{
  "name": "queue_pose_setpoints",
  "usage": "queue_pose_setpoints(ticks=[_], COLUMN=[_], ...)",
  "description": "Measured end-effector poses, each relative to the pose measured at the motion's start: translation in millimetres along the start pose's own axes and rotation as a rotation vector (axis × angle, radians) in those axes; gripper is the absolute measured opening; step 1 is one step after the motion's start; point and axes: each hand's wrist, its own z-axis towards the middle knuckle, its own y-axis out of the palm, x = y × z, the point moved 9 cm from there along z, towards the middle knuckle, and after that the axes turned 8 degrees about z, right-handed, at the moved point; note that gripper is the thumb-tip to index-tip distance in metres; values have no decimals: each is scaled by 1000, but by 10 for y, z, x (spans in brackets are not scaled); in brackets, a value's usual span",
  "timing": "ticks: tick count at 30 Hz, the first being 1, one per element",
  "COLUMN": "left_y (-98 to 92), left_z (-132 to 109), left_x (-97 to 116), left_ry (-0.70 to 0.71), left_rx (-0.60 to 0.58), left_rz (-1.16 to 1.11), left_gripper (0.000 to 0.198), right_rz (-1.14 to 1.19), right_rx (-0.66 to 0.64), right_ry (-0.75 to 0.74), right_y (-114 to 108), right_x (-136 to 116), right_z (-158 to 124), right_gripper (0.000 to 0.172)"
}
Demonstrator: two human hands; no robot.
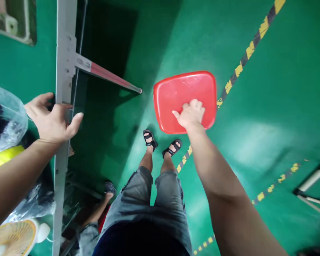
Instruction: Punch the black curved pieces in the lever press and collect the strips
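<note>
My left hand rests on the grey metal edge rail of the green workbench, its fingers and thumb spread apart. My right hand is over the lower right part of a red plastic stool, seen from above with rounded corners and a raised rim. Its fingers curl down at the seat while the thumb sticks out to the left. The fingertips and the stool's underside are hidden. The stool is just in front of my sandalled feet.
A red and white bar juts from the bench. On the bench are clear plastic bags, a yellow item and a yellow fan. Another person's leg shows lower left. Striped tape crosses the floor; a frame stands right.
</note>
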Motion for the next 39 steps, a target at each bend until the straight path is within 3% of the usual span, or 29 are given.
queue_pose_setpoints(ticks=[2,5,8,10,13,17,20,22,23,25,27,30,32,35,39], left_y=[75,121,132,155,214,201,194,285,398,832,1468,2664,3431,4375,5205], left_z=[-6,-22,-41,-49,-64,-179,-308,-267,-176,138,581,1128,1385,1642,1824], left_x=[-102,-113,-67,-97,-189,-236,-4,418,725,1552,2532,4076,4880,5652,6150], left_ry=[-53,-40,28,39,27,12,88,200,262,414,517,711,762,731,676], left_rx=[-12,-46,-56,-22,29,10,-49,-60,-72,-178,-300,-551,-676,-817,-928], left_rz=[-54,-93,-86,-71,-34,38,63,22,-26,-127,-164,-176,-158,-94,-31], left_gripper=[80,77,77,81,76,69,67,57,51,40,32,30,35,53,69], right_rz=[-16,-55,-72,-89,-131,-149,-122,-103,-95,-83,-72,-56,-57,-85,-133], right_rx=[19,20,92,170,316,451,490,514,528,552,563,561,566,602,762], right_ry=[67,148,244,324,464,616,674,694,702,714,720,727,735,762,748], right_y=[-267,-708,-1041,-1154,-1222,-1184,-1113,-1073,-1053,-983,-848,-524,-291,-47,-16], right_x=[550,1319,1820,2032,2315,2701,2921,3030,3078,3166,3233,3274,3265,3253,3261], right_z=[-554,-1617,-2588,-3038,-3399,-3568,-3671,-3731,-3747,-3739,-3685,-3594,-3565,-3560,-3555], right_gripper=[80,60,49,50,62,75,71,71,72,73,73,72,72,76,77])
